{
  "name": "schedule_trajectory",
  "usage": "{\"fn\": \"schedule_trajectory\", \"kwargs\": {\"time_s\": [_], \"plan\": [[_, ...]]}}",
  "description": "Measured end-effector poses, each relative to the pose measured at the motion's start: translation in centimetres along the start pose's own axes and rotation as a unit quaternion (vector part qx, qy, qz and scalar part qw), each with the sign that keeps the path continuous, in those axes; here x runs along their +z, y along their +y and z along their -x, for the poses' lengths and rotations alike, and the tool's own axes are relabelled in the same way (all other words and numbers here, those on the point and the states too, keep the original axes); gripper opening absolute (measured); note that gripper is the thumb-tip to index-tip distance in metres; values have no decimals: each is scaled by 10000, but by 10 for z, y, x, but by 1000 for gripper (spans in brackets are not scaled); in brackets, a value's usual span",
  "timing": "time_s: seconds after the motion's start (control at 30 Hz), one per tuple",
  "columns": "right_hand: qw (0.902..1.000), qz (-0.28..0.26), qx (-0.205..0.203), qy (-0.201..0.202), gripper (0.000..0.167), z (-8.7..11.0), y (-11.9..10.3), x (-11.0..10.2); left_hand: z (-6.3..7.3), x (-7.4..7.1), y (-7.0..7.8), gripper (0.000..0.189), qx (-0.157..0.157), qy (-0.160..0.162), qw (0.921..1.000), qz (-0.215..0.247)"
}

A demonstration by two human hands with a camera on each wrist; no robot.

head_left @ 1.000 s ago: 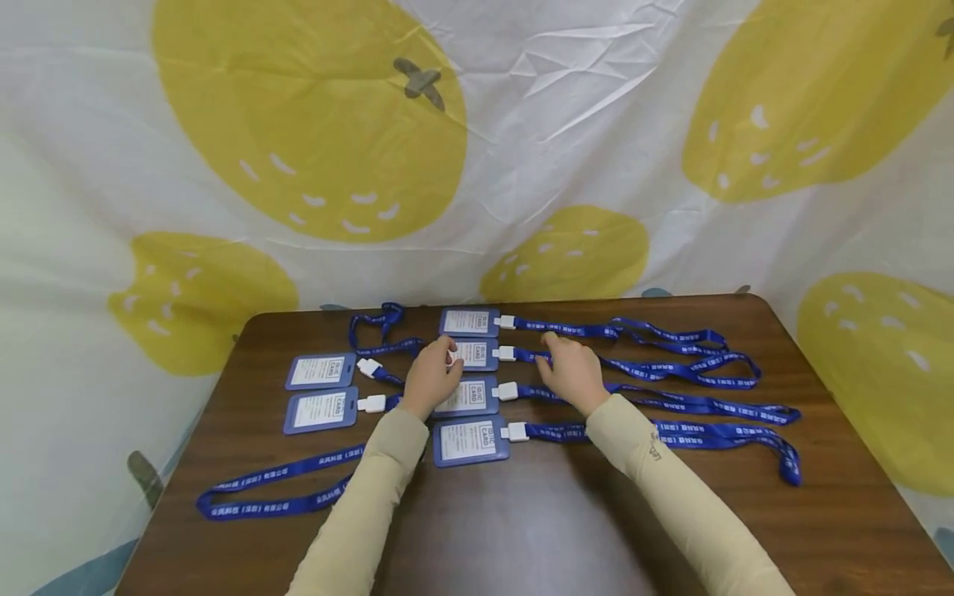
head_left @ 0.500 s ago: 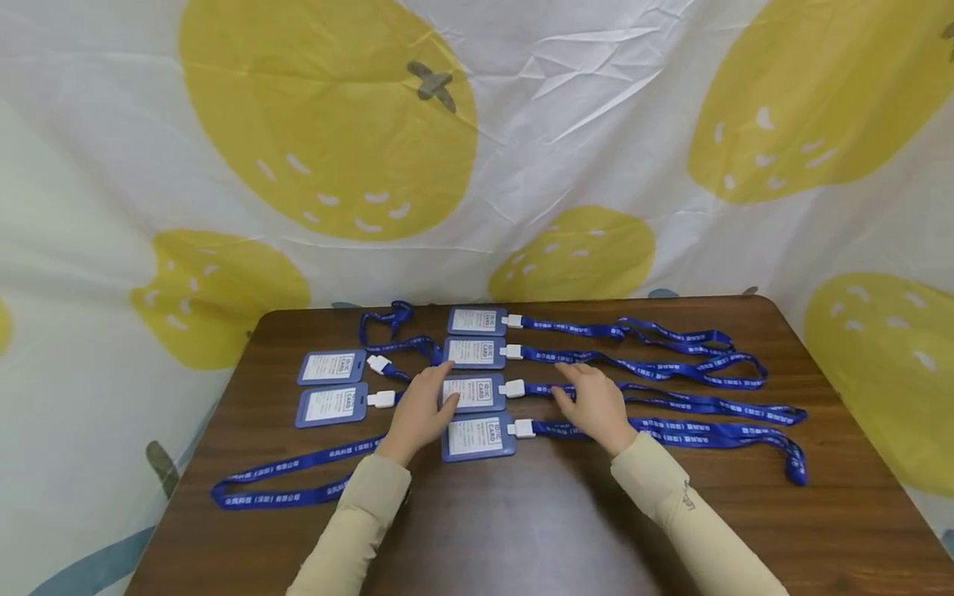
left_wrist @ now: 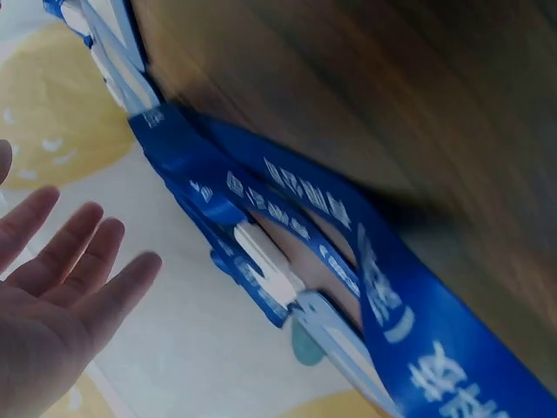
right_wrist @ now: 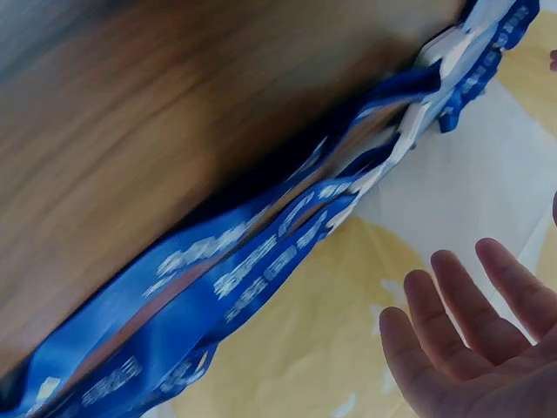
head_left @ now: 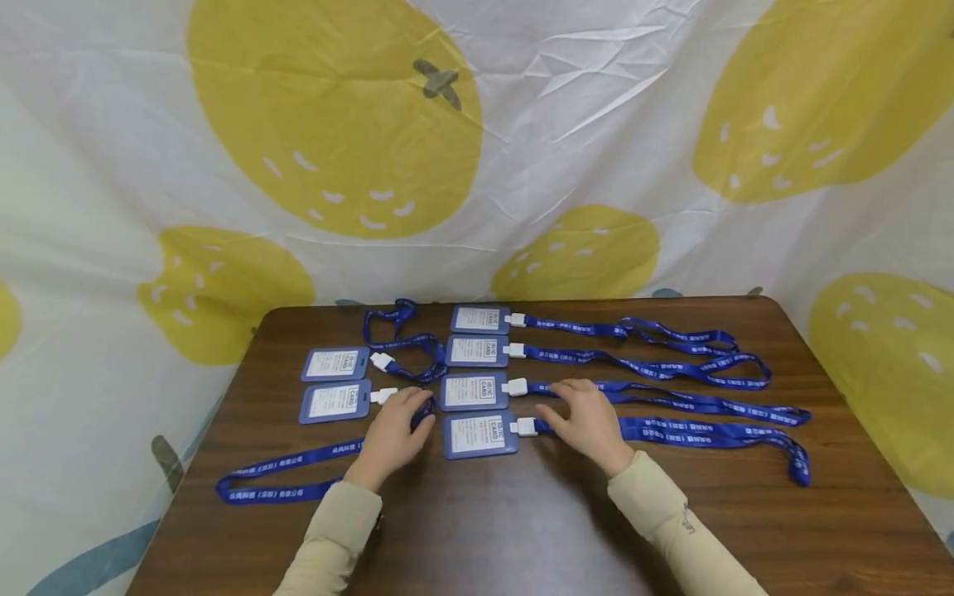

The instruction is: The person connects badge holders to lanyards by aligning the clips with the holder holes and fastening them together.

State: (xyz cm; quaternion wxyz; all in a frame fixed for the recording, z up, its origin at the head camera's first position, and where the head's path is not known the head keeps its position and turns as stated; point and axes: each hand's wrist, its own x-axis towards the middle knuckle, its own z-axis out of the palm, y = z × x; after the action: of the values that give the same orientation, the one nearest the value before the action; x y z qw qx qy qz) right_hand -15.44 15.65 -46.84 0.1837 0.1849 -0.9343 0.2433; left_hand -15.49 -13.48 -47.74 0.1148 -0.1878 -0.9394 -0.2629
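Observation:
My left hand (head_left: 391, 439), fingers loosely bent and holding nothing, hovers over the blue lanyard (head_left: 268, 495) of the front-left badge holder (head_left: 334, 401). It hides part of that strap. In the left wrist view the fingers (left_wrist: 130, 283) are spread apart from the straps. My right hand (head_left: 591, 422) is over the lanyard (head_left: 693, 432) of the front badge holder (head_left: 480, 434) in the right column, just right of its white clip (head_left: 526, 426). The right wrist view shows its fingers (right_wrist: 461, 305) extended, with nothing between them.
Behind the front-left holder lies another badge holder (head_left: 334, 362), its lanyard (head_left: 428, 341) bunched toward the back. Several badge holders form the right column, including the rearmost holder (head_left: 480, 319); their straps run rightward. A lemon-print cloth (head_left: 566, 124) hangs behind the brown table (head_left: 522, 530).
My left hand has moved leftward and toward me, off the right-column badge holders. The right hand has come slightly toward me. The head view has shifted a little; the badges lie in the same layout.

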Motion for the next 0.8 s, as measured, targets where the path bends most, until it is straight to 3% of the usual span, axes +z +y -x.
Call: {"fn": "schedule_trajectory", "kwargs": {"time_s": [0.2,0.37,0.6,0.8], "plan": [[9995,-293,-95,27,27,-9,-18,14,2,-11,-13,15,-87,372,9993,-7],[9988,-469,-126,-95,15,-20,-32,23,3,-20,-23,6,-352,382,9986,25],[9977,-546,-355,-198,29,-33,-53,37,7,-33,-44,6,-748,393,9962,-187],[9957,-443,-661,-469,16,-46,-74,58,11,-51,-65,5,-1114,317,9925,-382]]}}
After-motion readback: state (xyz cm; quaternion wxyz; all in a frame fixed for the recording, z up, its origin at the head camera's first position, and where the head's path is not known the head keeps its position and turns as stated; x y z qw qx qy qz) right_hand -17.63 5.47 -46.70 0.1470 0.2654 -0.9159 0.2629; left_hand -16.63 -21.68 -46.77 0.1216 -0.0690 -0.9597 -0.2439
